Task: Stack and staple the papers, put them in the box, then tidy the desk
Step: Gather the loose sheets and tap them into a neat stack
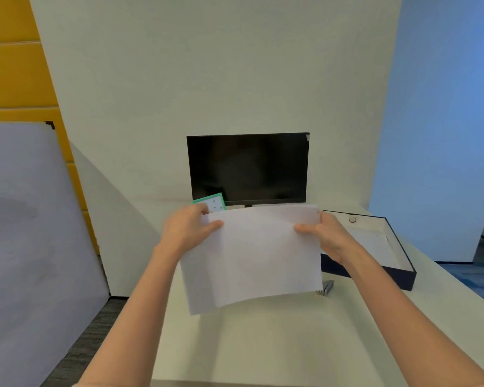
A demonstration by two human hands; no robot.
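Observation:
I hold a stack of white papers (252, 255) in the air above the desk, tilted toward me. My left hand (187, 229) grips its upper left corner and my right hand (329, 236) grips its upper right edge, thumbs on the front. A dark blue open box (403, 272) with a white lining lies to the right on the desk, partly behind my right hand, with white paper inside. A small silver stapler (327, 287) lies on the desk just below the papers' lower right corner.
A black monitor (249, 169) stands at the back of the white desk (263, 344). A green-edged card (214, 202) peeks out behind my left hand. A grey board (31, 233) leans at the left, beyond the desk edge.

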